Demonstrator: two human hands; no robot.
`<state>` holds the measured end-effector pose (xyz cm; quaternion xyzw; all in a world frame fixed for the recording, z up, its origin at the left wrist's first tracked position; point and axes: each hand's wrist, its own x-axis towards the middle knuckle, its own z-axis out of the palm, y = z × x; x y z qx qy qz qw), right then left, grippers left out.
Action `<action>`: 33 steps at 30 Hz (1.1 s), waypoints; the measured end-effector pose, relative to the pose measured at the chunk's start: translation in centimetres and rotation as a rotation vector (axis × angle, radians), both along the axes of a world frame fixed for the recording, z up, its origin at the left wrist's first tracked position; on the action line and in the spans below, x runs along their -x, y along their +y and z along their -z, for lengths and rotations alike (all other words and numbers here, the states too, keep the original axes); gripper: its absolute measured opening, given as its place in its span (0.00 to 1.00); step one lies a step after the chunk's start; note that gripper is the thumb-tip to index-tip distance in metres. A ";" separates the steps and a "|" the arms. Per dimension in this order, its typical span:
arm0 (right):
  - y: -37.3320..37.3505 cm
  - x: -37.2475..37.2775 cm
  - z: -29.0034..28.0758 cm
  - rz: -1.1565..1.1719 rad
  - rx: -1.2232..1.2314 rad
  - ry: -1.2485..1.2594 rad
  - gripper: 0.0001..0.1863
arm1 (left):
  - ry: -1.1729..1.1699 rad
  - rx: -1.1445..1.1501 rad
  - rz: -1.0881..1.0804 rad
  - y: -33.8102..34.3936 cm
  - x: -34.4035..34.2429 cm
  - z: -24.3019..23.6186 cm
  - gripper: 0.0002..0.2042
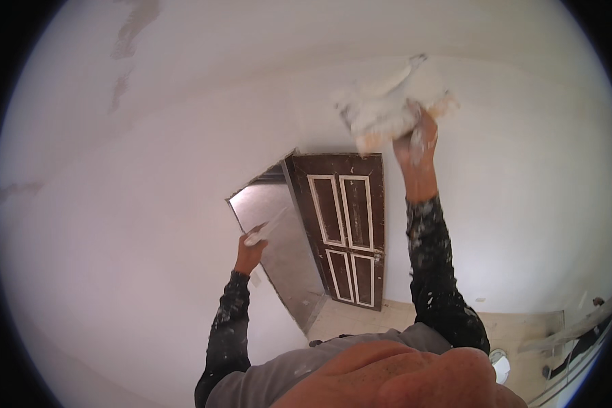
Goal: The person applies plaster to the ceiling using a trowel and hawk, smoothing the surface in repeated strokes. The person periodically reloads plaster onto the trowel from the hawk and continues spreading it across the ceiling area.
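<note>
Raised high on the right, my right hand (418, 136) is closed around a wide plastering trowel (377, 115) coated with thick white plaster. Motion smears its outline, and its handle is hidden by my fingers. The trowel is close to the upper part of the white wall (517, 163); I cannot tell whether it touches. Lower on the left, my left hand (250, 253) grips a putty knife (273, 223), its thin pale blade pointing up and to the right in front of the doorway. White spatters cover both dark sleeves.
A brown panelled door (336, 231) with white trim stands open beside the doorway (279, 251). Grey-brown patches (136, 27) mark the surface at upper left. On the tiled floor (401, 316) at lower right is a white container (500, 367), with a dark, unclear shape (581, 350) farther right.
</note>
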<state>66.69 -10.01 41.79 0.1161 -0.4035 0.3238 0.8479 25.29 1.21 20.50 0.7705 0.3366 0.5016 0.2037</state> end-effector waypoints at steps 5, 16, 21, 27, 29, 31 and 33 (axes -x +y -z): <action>3.1 -5.5 -8.1 0.209 -0.141 0.188 0.13 | -0.134 -0.017 -0.183 -2.1 10.6 6.9 0.12; -3.5 -23.3 -18.6 0.773 -0.215 0.327 0.12 | -0.493 0.354 -0.658 -14.3 28.8 25.9 0.13; -1.2 -10.1 -24.4 1.496 -0.409 0.780 0.22 | -0.336 0.336 -0.626 -11.9 25.9 19.0 0.15; 6.5 1.7 -13.4 1.431 -0.171 0.081 0.05 | -0.540 0.207 -0.359 -7.9 16.7 10.8 0.17; 7.0 -3.3 -12.2 1.801 -0.114 0.103 0.08 | -0.523 0.241 -0.298 -7.5 16.2 10.5 0.17; 6.8 -9.2 -12.1 2.366 -0.104 0.178 0.17 | -0.441 0.286 -0.293 -6.7 17.2 11.5 0.18; 4.4 -15.8 -14.4 1.253 -0.083 -0.071 0.21 | -0.377 0.281 -0.259 -6.4 17.1 12.1 0.16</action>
